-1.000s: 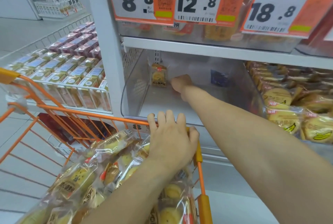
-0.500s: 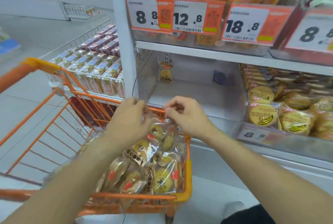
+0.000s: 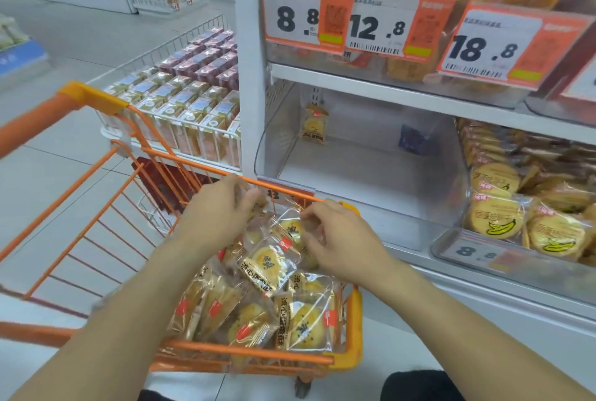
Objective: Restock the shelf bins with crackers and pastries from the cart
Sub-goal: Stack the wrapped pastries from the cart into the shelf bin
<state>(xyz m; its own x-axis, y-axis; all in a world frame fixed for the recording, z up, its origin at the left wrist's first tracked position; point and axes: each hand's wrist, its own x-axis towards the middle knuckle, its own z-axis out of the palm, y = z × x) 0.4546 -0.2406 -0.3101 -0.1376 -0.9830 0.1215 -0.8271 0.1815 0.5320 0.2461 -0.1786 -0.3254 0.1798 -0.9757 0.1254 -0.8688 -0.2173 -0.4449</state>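
Both hands work inside the orange cart [image 3: 346, 357], at its far end nearest the shelf. The left hand [image 3: 216, 216] has its fingers curled down onto the top of the heap of wrapped pastries [image 3: 274, 297]; whether it actually grips a packet cannot be told, since the fingertips are blurred against the film. The right hand [image 3: 342, 242] pinches the crinkled edge of a top packet [image 3: 288, 229] between thumb and fingers, the rest of that packet lying just left of the palm, between the two hands.

Just beyond the cart's far rail stands the clear bin [image 3: 267, 129], its low front lip close above the hands. Its floor is nearly bare: one pastry packet [image 3: 314, 125] leans upright against the back wall at the left, and a small blue packet [image 3: 414, 141] sits at the back right. To the right, a second bin [image 3: 451, 246] is packed with round banana-printed biscuits [image 3: 496, 223].

The packets are glossy transparent film around round golden cakes with dark printed bands. The cart is thin orange wire with smooth plastic corners, and the bins are rigid clear plastic with rounded front corners.
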